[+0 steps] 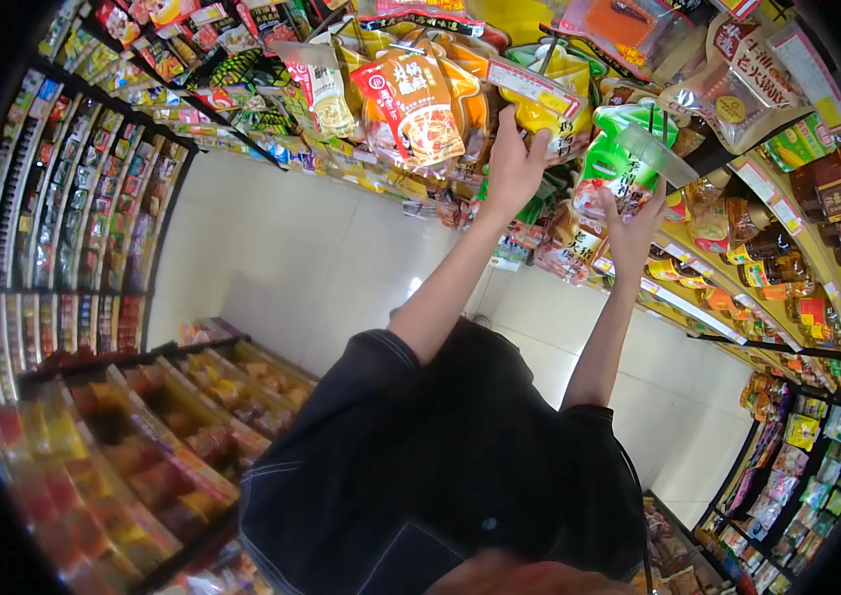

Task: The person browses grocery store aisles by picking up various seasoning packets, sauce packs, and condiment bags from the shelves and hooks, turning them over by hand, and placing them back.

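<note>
My left hand (518,169) reaches up to the hanging display, its fingers closed at the lower left edge of a yellow seasoning pouch (551,89). To the right, my right hand (633,230) grips the lower part of a green and white seasoning pouch (621,159), which hangs on a metal hook behind a clear tag holder (655,154). An orange and red pouch (411,109) hangs left of my left hand. Between and below my hands is a brown and white pouch (571,243). Some fingertips are hidden behind the pouches.
Shelves of bottles and jars (773,268) run down the right. A brown pouch (738,89) hangs at the upper right. Slanted bins of packaged goods (182,426) stand at the lower left, with a tall rack (63,198) beyond. Pale tiled floor (311,228) lies below.
</note>
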`<move>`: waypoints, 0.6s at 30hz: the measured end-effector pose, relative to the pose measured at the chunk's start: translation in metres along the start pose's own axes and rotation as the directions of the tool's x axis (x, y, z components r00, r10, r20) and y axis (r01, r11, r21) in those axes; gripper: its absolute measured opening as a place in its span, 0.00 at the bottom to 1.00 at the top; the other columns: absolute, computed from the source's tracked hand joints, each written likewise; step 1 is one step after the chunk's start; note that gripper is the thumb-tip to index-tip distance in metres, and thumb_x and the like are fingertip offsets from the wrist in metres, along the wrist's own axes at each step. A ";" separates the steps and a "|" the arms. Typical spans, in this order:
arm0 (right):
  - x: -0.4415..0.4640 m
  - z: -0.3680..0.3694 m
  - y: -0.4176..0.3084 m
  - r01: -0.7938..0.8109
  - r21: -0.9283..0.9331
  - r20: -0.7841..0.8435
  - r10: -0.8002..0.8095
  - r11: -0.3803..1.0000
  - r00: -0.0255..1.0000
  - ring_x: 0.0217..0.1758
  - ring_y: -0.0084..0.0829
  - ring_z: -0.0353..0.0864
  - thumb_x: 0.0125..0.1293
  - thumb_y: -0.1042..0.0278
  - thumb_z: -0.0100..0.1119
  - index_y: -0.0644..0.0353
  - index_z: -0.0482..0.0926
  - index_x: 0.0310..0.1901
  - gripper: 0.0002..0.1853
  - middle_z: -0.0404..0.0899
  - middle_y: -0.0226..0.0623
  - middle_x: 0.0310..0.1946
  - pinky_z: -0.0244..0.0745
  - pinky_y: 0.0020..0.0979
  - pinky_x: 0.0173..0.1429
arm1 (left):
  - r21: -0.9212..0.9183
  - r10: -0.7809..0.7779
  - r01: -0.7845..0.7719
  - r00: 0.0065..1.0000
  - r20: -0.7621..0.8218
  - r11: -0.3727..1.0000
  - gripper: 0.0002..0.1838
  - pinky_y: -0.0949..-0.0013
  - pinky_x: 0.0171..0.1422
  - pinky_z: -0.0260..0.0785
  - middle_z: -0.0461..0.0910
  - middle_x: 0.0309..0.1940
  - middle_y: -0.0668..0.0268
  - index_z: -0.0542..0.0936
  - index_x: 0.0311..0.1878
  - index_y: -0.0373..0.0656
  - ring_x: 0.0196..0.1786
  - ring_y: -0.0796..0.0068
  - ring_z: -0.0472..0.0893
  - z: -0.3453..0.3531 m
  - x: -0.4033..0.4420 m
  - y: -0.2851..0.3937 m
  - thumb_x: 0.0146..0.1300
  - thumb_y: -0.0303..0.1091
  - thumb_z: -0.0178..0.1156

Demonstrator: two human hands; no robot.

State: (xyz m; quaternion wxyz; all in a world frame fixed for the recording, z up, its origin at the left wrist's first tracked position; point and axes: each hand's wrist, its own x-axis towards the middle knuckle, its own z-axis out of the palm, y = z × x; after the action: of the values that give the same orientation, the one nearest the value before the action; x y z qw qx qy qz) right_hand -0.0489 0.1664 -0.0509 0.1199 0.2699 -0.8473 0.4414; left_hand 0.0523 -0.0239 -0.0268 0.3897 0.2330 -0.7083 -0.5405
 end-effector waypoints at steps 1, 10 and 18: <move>0.000 0.000 -0.001 0.001 -0.006 -0.001 -0.001 1.000 1.000 0.77 0.62 0.56 0.61 0.42 0.76 0.67 0.52 0.78 0.56 0.54 0.65 0.74 0.56 0.54 0.78 | 0.019 -0.020 0.020 1.000 -0.010 1.000 0.31 0.52 0.66 0.69 0.72 0.65 0.38 0.61 0.71 0.31 0.64 0.40 0.76 -0.001 -0.002 -0.003 0.72 0.33 0.61; -0.010 -0.001 -0.013 0.027 -0.065 -0.060 -0.031 0.998 0.998 0.80 0.61 0.53 0.67 0.47 0.71 0.65 0.53 0.79 0.50 0.55 0.63 0.76 0.50 0.56 0.81 | 0.163 0.138 -0.148 0.988 0.070 0.976 0.43 0.57 0.83 0.52 0.56 0.79 0.44 0.50 0.82 0.32 0.81 0.50 0.59 -0.033 -0.066 0.001 0.69 0.26 0.61; -0.067 -0.017 -0.023 -0.085 0.156 -0.280 0.126 0.984 0.952 0.72 0.50 0.65 0.73 0.63 0.64 0.66 0.66 0.71 0.30 0.69 0.53 0.66 0.58 0.49 0.78 | 0.152 0.217 -0.170 0.896 -0.388 0.974 0.19 0.61 0.63 0.71 0.78 0.57 0.58 0.76 0.62 0.37 0.61 0.65 0.77 -0.216 -0.066 -0.075 0.70 0.32 0.59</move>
State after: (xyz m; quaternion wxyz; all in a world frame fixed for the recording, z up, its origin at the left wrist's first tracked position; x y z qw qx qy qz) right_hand 0.0188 0.1929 -0.0546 0.1989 0.1648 -0.8005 0.5409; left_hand 0.2579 -0.1230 -0.0931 0.5648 0.2895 -0.6624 -0.3980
